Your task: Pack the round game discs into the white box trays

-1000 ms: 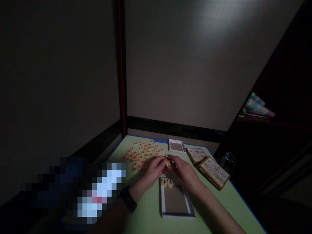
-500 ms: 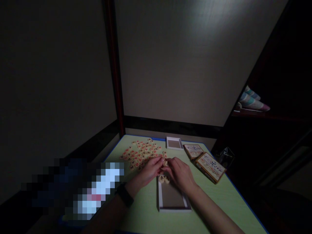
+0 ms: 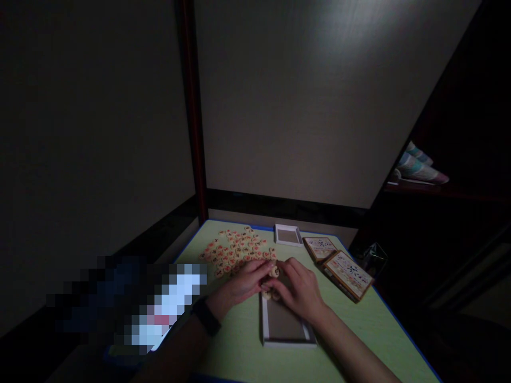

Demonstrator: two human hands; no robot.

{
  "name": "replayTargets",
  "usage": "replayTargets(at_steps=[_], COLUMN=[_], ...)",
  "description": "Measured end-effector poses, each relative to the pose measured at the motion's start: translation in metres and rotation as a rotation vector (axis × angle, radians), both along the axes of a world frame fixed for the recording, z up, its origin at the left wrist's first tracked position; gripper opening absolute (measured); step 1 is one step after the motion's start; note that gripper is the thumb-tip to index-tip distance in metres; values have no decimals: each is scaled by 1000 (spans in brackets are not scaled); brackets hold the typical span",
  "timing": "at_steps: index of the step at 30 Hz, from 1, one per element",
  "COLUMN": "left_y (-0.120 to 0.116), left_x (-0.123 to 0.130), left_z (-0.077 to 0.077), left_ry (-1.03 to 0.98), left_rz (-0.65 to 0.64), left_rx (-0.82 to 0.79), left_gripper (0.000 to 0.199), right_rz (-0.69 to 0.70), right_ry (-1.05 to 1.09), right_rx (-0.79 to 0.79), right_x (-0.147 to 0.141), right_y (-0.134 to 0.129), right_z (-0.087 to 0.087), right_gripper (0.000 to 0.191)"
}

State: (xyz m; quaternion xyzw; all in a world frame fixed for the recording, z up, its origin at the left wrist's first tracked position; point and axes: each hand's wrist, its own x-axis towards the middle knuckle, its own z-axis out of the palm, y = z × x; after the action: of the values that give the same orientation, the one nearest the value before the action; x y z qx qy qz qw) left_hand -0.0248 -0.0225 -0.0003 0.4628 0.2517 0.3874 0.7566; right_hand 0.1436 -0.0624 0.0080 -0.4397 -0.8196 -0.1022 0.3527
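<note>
My left hand is closed, with a round Chinese chess piece at its fingertips. Opposite it is my right hand, its thumb and index finger spread apart around that piece; whether they touch it is hard to see. Below both hands lies a shallow white open box with a brown bottom. Two pieces show at its far end, partly covered by my right thumb. Many more chess pieces, marked in red and black, are scattered just beyond my left hand.
A smaller white open box stands at the table's far edge. To the right lie two patterned box lids, one overlapping the other. A blurred bright screen is at the left of the green table. Walls rise behind.
My right thumb has moved down and away from its index finger, now covering more of the pieces in the box. The view has shifted slightly.
</note>
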Motion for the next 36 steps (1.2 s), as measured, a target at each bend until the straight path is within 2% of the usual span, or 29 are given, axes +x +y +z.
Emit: replayTargets(at_steps=[4,7,9,11,13,14,16,21,29,36], left_y=[5,8,9,9,9,8,5,-4,-5,-7], left_x=[2,1,-2,-4,-6,-6,-6,-4,-3,-4], left_z=[-6,-2,5,11,14,14,13,8,4,11], left_ry=[52,195,338,526,754,867,1063,1380,1435,1411], left_rz=[-17,26,152,313,409,421,392,282,215,197], left_rx=[97,277,435,562,654,695,781,935,949,907], left_gripper=[47,46,40,35,34,34,34,41,40,36], right_rz=[52,61,47,13,-30,-32,-30,-105,-127,-113], right_ry=[56,10,-35,-75,-99,-102,-100,-107,-23,43], right_rx=[-4,-35,-144,-328,-519,-592,-668,-713,-712,-705], right_x=[-1,2,5,7,6,4,-1,-17,-26,-23], right_y=[1,1,-5,-16,-30,-37,-46,-46,-41,-42], right_z=[3,11,20,26,26,23,15,-5,-11,-17], right_gripper=[30,26,25,20,11,7,14,14,12,29])
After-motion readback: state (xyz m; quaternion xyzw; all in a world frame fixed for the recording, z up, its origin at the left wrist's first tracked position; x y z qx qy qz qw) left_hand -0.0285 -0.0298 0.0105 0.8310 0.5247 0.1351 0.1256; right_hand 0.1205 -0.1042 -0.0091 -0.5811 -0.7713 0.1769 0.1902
